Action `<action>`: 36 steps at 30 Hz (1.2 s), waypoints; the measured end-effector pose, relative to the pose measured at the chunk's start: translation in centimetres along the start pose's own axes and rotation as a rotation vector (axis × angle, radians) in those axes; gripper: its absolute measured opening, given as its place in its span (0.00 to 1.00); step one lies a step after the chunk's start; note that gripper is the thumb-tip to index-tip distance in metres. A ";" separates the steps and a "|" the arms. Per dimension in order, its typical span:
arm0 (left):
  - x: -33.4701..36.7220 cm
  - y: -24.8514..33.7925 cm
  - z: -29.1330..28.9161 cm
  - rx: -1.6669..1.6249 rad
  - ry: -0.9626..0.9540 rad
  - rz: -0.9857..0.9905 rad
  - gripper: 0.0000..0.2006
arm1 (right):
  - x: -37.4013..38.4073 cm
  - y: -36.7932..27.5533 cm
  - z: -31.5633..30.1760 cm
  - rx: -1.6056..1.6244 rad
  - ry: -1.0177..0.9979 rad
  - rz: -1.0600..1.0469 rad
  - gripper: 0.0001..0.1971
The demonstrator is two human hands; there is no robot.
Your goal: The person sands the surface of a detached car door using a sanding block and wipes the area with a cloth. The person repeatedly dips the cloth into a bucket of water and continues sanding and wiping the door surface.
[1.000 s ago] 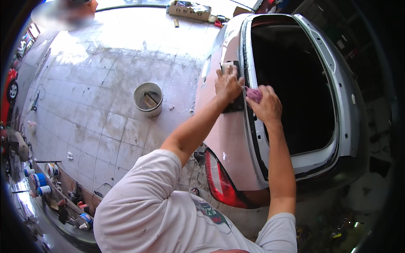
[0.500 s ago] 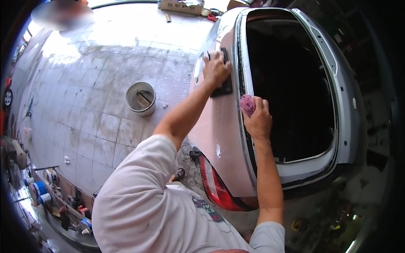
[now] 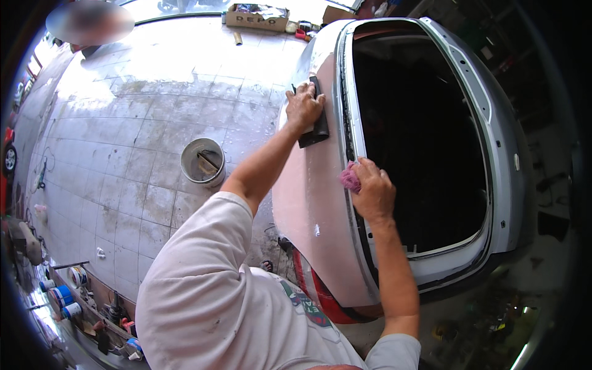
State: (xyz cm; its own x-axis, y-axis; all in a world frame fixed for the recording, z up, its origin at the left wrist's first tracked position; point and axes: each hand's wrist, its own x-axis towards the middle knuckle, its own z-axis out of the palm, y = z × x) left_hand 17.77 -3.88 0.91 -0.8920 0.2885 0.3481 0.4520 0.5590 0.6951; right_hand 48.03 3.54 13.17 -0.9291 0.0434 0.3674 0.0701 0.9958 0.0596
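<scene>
My left hand [image 3: 305,108] presses down on a long black sanding block [image 3: 317,129], its fingers spread over the top and partly hiding it. The block lies lengthwise on the pinkish rear side panel [image 3: 314,203] of a car body. In my right hand [image 3: 375,191] is a crumpled pink-purple cloth [image 3: 351,177], pinched between thumb and fingers. That hand rests by the edge of the rear window opening, with the cloth over the dark channel beside the panel. Inside the opening [image 3: 419,142] it is dark.
A whitish bucket [image 3: 213,180] with dirty water and a tool in it stands on the tiled floor, left of the car. Below my right forearm is a red tail light [image 3: 327,299]. Paint cans [image 3: 61,296] and tools sit lower left; a cardboard box [image 3: 258,20] lies far off.
My left hand and the block have shifted left on the panel. My right hand has moved the cloth leftward and nearer, off the window frame. The whole view has tilted slightly.
</scene>
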 end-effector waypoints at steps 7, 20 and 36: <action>-19.5 5.2 -4.6 -0.175 -0.251 0.143 0.36 | 12.3 1.7 -1.1 0.065 -0.120 0.137 0.12; -14.2 3.0 -1.2 -0.205 -0.068 0.246 0.32 | 17.2 5.4 8.3 0.085 0.049 0.277 0.13; -17.8 3.7 -4.2 -0.021 -0.174 0.163 0.35 | 20.2 6.4 9.7 0.088 0.039 0.322 0.11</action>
State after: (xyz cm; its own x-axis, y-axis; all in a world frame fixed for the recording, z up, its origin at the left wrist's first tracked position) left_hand 35.27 -10.20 -0.10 -0.7918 0.5042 0.3447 0.5883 0.4779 0.6523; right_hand 26.18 11.53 12.02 -0.8495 0.3559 0.3895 0.3249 0.9345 -0.1452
